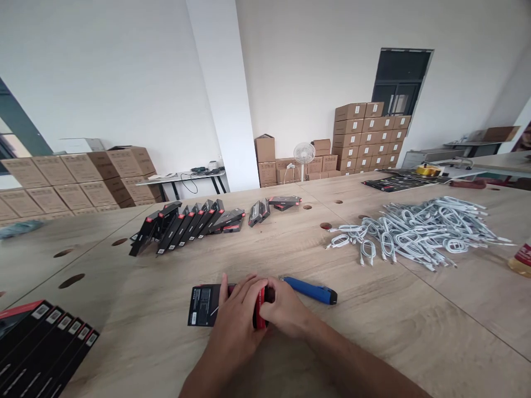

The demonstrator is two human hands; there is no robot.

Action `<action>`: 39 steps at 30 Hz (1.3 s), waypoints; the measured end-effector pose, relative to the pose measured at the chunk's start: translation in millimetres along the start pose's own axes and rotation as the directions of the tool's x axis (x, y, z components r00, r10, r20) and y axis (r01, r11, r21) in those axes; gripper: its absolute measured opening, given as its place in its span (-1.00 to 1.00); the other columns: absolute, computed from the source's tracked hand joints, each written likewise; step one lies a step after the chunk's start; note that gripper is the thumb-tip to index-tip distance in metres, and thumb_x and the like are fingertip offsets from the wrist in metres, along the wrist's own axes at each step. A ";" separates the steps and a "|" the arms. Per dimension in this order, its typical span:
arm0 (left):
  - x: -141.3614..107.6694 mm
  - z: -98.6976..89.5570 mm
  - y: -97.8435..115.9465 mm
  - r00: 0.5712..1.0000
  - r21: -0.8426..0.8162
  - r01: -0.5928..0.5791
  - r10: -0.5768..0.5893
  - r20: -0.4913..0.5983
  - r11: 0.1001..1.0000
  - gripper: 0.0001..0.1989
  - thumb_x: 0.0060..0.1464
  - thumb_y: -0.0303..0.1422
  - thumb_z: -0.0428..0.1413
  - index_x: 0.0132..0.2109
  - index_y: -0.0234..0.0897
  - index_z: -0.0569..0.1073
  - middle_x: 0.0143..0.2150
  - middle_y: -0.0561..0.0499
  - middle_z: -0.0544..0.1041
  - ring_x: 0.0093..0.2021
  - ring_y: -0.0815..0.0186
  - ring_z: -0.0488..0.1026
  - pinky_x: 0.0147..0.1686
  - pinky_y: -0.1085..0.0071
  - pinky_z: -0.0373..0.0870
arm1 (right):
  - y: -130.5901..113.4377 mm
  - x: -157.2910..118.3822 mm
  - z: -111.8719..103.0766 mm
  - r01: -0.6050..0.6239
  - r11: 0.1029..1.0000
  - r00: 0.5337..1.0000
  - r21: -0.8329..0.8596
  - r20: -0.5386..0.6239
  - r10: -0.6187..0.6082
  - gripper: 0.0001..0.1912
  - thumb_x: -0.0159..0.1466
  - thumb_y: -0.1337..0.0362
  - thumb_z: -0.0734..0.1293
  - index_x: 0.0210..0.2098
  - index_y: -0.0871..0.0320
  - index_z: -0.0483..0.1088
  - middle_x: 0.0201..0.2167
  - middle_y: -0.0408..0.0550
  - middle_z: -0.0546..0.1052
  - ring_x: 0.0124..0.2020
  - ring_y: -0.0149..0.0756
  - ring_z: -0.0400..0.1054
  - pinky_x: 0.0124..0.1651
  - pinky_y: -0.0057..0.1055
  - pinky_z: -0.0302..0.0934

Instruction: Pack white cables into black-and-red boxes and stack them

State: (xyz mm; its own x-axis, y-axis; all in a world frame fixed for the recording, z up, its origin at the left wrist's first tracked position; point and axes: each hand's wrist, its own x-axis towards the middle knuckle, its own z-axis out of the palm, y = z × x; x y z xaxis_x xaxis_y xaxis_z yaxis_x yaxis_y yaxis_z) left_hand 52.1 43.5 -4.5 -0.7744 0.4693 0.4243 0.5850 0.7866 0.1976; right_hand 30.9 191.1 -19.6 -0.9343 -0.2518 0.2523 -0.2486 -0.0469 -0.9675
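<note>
My left hand [240, 309] is closed around a small black and red box [260, 312] standing on the table in front of me. Against the box's other side, my right hand [286, 309] curls its fingers, with the thumb on the red edge. Most of the box is covered by my hands. A flat black printed package [203, 305] lies to the left, partly under my left hand; whether it joins the held box I cannot tell. Just beyond my right hand rests a blue tool with a black end [313, 290].
Several black boxes [191, 226] lean in a row at the table's far left. More black boxes [45, 348] stand at the near left. A heap of white cables [423, 232] covers the right side. A bottle [521, 260] is at the right edge. Holes [72, 281] pierce the tabletop.
</note>
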 end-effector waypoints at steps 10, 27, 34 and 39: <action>2.7 2.1 -12.9 0.999 -0.024 -0.029 0.029 -0.028 0.999 -0.38 0.02 -0.39 0.21 0.22 -0.05 0.24 0.24 -0.07 0.47 0.32 0.01 0.31 0.40 -0.16 -0.27 | 10.5 7.6 -4.6 0.016 0.995 0.996 -0.094 -0.085 -0.024 -0.74 -0.05 0.44 0.18 -0.42 0.12 0.42 -0.51 -0.21 0.47 -0.45 -0.33 0.36 -0.39 -0.43 0.25; -0.1 -0.2 -3.1 0.970 0.160 0.157 -0.121 -0.212 0.975 -0.46 -0.03 -0.55 0.07 0.13 -0.19 0.30 0.06 -0.09 0.54 0.12 0.07 0.42 0.27 -0.05 -0.03 | 26.9 2.8 0.3 0.225 0.882 0.970 -0.414 0.012 -0.242 -0.53 0.02 0.56 0.22 -0.16 0.06 0.51 0.24 0.01 0.39 0.36 -0.06 0.10 0.40 0.01 -0.04; -3.8 -9.0 -17.9 0.965 0.120 0.222 -0.200 -0.171 0.968 -0.33 0.00 -0.52 0.11 0.27 -0.15 0.22 0.17 -0.11 0.47 0.16 0.04 0.36 0.20 -0.01 0.08 | 30.2 17.5 -36.1 0.074 0.978 0.969 -0.196 -0.217 -0.117 -0.74 0.33 0.08 0.24 -0.34 0.12 0.40 0.15 0.07 0.45 0.02 -0.14 0.43 0.06 -0.17 0.33; -8.1 -11.1 -22.9 0.956 0.147 0.277 -0.258 -0.136 0.949 -0.33 -0.02 -0.52 0.10 0.27 -0.10 0.30 0.16 -0.09 0.48 0.16 0.03 0.37 0.22 -0.03 0.06 | 20.6 19.6 -63.3 0.106 0.955 0.898 -0.277 -0.386 -0.211 -0.64 0.22 0.03 0.37 -0.08 0.09 0.41 0.29 0.15 0.27 0.29 0.07 0.16 0.25 0.07 0.13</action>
State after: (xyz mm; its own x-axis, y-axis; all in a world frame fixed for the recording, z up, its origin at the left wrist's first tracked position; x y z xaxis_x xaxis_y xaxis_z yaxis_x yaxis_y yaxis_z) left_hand 47.6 17.2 -2.7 -0.8588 0.1911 0.4753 0.3052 0.9360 0.1752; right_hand -8.7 246.4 -33.4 -0.8850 0.1572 0.4382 -0.4069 0.1962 -0.8922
